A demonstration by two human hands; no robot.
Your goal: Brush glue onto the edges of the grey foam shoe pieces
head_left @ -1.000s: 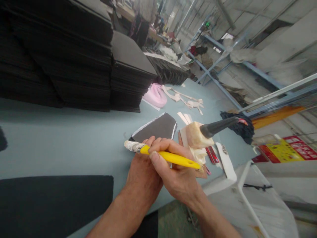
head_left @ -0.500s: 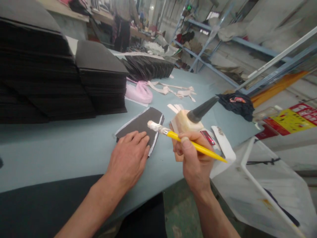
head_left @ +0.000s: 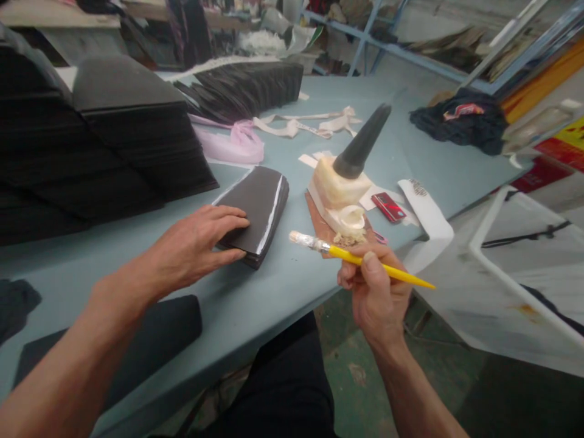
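My left hand (head_left: 201, 240) is at the near left edge of a small stack of dark panels (head_left: 260, 201), its fingers on top and its thumb at the near edge, holding the top panel. A white strip of wet-looking paste runs along that panel's right side, with more white at its far left edge. Closed around a yellow-handled brush (head_left: 365, 260), my right hand (head_left: 381, 292) is right of the stack. The brush's white-coated tip points left, apart from the panels. Just beyond it stands a cream container (head_left: 340, 185) with a black cone on top and a round white opening.
Tall stacks of dark panels (head_left: 132, 140) stand at the left, with a fanned row (head_left: 255, 88) behind. Pink wrap (head_left: 232, 143) and pale strips lie mid-table. A red box (head_left: 387, 207) is right of the container. Beside the table stands a white bin (head_left: 483, 243).
My left hand has gone from lying flat on the panel to its near left edge. The brush has moved off the panel, and the view has shifted down.
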